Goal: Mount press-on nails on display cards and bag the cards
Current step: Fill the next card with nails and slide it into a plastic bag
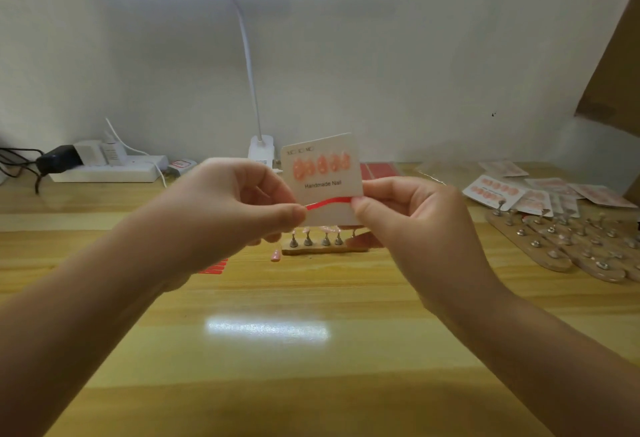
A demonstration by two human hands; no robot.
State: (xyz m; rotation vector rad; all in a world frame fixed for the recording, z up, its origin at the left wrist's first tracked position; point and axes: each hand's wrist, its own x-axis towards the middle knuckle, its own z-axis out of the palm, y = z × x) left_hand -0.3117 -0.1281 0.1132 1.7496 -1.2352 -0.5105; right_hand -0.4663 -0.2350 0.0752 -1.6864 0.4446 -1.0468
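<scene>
Two hands hold one card upright above the worktop, a little above the frame's centre. The left hand pinches the free end of a red strip between thumb and forefinger; the right hand pinches the strip's other end against the card's lower right edge. So each grip is closed on the strip, and the right one steadies the card too.

Five pink nails already sit in a row on the card's upper half, over the printed words. The lower half is bare apart from the strip, which bows away from the card at its left end. I judge the step to be peeling the red backing from a tape line for a second row. The next move calls for a slow pull toward 9 o'clock, with the card held flat so it does not bend.

Just below the card, at 6 o'clock, a stand of metal pegs lies near the hands; one loose nail lies at its left end. At 3 o'clock, finished cards and more stands crowd the worktop. At 9 o'clock a power strip sits far back. The near worktop offers the most open room.
</scene>
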